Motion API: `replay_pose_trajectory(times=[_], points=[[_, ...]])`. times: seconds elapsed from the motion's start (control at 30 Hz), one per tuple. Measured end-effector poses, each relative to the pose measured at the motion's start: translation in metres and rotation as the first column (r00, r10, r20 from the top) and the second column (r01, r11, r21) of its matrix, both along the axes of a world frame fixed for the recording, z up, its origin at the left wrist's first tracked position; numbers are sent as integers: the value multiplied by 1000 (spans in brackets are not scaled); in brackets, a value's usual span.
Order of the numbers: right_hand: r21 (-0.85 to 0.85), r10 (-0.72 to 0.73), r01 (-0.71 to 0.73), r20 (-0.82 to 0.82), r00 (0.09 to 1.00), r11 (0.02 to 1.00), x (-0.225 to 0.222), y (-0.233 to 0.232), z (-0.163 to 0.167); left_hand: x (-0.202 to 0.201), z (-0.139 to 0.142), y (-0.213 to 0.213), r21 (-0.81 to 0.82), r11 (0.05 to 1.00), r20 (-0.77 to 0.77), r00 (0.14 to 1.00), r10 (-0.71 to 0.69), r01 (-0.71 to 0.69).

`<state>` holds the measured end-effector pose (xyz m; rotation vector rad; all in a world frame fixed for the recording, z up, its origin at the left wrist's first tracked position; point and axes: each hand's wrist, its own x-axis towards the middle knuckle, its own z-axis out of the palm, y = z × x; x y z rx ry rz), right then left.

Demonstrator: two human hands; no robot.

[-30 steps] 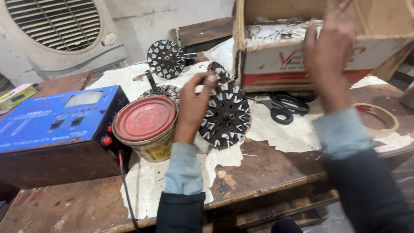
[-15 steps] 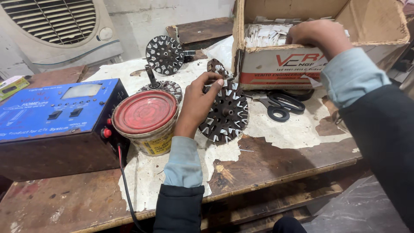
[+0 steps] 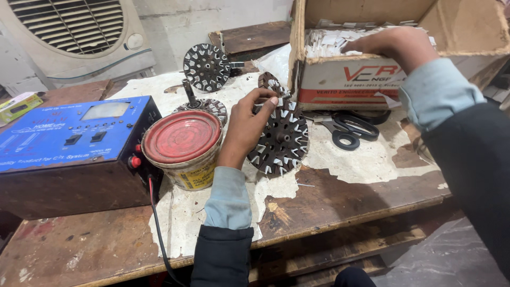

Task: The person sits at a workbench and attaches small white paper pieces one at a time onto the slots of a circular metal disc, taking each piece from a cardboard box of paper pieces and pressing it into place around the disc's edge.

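My left hand [image 3: 245, 129] grips the top edge of a dark round slotted metal core [image 3: 281, 139] that stands tilted on the worn wooden bench, with white paper strips in its slots. My right hand [image 3: 394, 44] reaches into an open cardboard box [image 3: 345, 79] at the back right, fingers down among several white paper strips [image 3: 328, 41]. Whether it holds a strip I cannot tell.
A tin with a red lid [image 3: 183, 147] stands left of my left hand, beside a blue electrical box [image 3: 71, 143] with a cable. Two more slotted cores [image 3: 206, 67] sit behind. Black scissors [image 3: 351, 127] lie before the box. A white cooler [image 3: 74, 37] stands at back left.
My right hand dropped from high above the box down into it among the paper strips. My left hand stayed on the slotted core.
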<state>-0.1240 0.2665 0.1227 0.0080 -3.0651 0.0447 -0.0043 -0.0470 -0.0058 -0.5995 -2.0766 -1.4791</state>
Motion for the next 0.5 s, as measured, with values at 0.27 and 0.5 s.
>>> replay_pose_trajectory(times=[0.27, 0.5], points=[[27, 58, -61, 75, 995, 998, -17, 11, -1, 0, -3, -2, -2, 1000, -55, 998, 28, -28], [12, 123, -124, 15, 992, 992, -9, 6, -4, -1, -4, -2, -23, 998, 6, 999, 53, -53]])
